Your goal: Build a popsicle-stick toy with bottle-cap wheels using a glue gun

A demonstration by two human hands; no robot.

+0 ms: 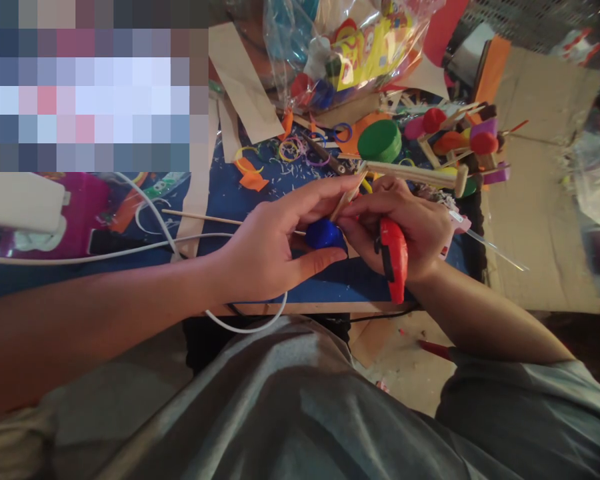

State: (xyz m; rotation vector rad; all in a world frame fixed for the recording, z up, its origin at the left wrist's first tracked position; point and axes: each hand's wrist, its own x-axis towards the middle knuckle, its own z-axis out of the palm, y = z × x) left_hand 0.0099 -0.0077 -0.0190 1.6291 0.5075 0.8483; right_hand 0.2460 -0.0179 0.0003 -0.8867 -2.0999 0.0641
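My left hand is closed around a blue bottle cap, its thumb along the near side. Thin wooden sticks rise at a slant beside the cap, between the fingertips of both hands. My right hand is closed on a red tool with a black part. The tool's handle sticks out toward me and its working end is hidden in the fingers. Above the right hand, a longer wooden piece with a rounded crosspiece reaches rightward. A thin skewer lies left of the cap.
Caps and sticks make a colourful pile at the back right, near a green lid. Behind stands a clear plastic bag. White cables cross from the left. Cardboard lies on the right; a clear glue stick protrudes there.
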